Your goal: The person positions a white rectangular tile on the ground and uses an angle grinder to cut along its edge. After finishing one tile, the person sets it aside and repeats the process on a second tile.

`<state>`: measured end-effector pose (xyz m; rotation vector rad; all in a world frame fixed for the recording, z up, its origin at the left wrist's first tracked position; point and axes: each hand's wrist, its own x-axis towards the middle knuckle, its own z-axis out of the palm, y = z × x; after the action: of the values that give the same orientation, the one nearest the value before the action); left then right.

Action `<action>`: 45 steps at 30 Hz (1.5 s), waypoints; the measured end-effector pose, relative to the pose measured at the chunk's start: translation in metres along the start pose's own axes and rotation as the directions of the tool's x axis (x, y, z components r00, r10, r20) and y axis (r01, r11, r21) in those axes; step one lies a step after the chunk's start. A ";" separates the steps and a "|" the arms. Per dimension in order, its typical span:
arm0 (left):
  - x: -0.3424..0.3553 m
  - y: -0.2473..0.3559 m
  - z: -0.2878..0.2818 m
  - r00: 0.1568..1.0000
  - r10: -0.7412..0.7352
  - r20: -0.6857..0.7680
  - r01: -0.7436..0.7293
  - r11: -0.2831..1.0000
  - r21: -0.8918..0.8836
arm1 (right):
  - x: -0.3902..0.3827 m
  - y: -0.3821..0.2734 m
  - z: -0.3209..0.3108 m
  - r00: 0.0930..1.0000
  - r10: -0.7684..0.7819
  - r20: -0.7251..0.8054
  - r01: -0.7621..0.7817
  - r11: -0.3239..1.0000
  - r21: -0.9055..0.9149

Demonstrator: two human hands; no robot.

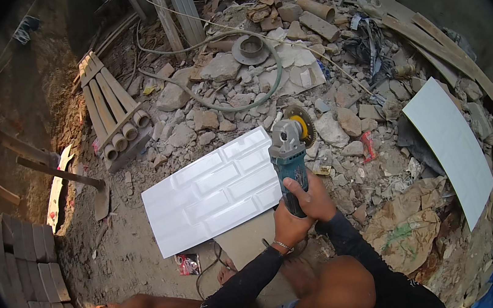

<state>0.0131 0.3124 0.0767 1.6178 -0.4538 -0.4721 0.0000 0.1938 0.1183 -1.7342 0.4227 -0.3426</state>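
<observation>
Both my hands are wrapped round a teal and grey angle grinder (pixel 290 167). My left hand (pixel 292 227) grips its rear end, and a bracelet circles that wrist. Just above it, my right hand (pixel 316 198) closes round the body, thumb across the top. The grinder's cutting disc (pixel 300 126), yellow at its centre, stands steeply at the head's right side. Left of the grinder lies a glossy white tile (pixel 210 186) with a raised brick pattern. The grinder overlaps the tile's right edge; I cannot tell whether they touch.
Broken rubble (pixel 217 68) spreads ahead and right, crossed by a green hose (pixel 234 107). A plain white panel (pixel 452 147) leans at right. Further left stand bundled tubes (pixel 111 103), a hoe (pixel 101 199) and stacked bricks (pixel 26 267). A black cable (pixel 203 273) runs near my bare feet (pixel 298 274).
</observation>
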 end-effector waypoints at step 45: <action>-0.013 -0.060 0.020 0.974 -0.202 -0.100 0.188 0.973 -0.135 | 0.018 0.074 -0.008 0.865 0.203 0.458 -0.288 0.950 0.122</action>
<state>-0.0082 0.3084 0.0162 1.5650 -0.1764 -0.5420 0.0050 0.1653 0.0475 -1.4934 0.2641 0.1955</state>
